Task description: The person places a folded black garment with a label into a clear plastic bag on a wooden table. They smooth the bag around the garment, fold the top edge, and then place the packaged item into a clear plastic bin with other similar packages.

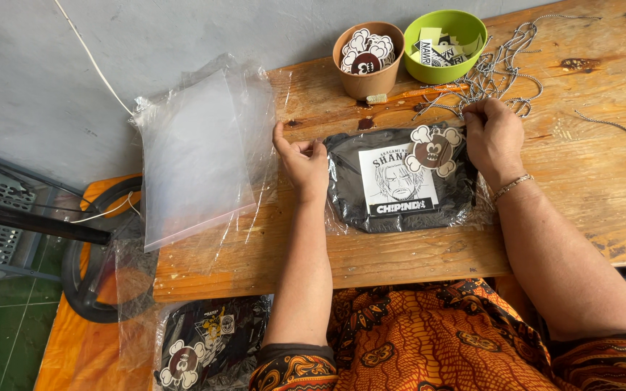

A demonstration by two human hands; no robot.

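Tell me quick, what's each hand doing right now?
Left hand: pinching the left edge of the bagged dark shirt.
Right hand: pressing the bag's right edge.

A black folded garment (pixel 400 181) bears a white printed panel; the cups (pixel 368 61) are tan and lime green (pixel 446 45); the worktop (pixel 581 166) is brown wood; the skirt (pixel 429 333) is orange-patterned.

You've got 2 bowls upper centre: brown bowl (pixel 368 59), green bowl (pixel 445 45). 2 bagged black garments: centre one (pixel 398 182), lower-left one (pixel 211 342). 1 stack of clear bags (pixel 197 148), 1 toothbrush (pixel 416 93).
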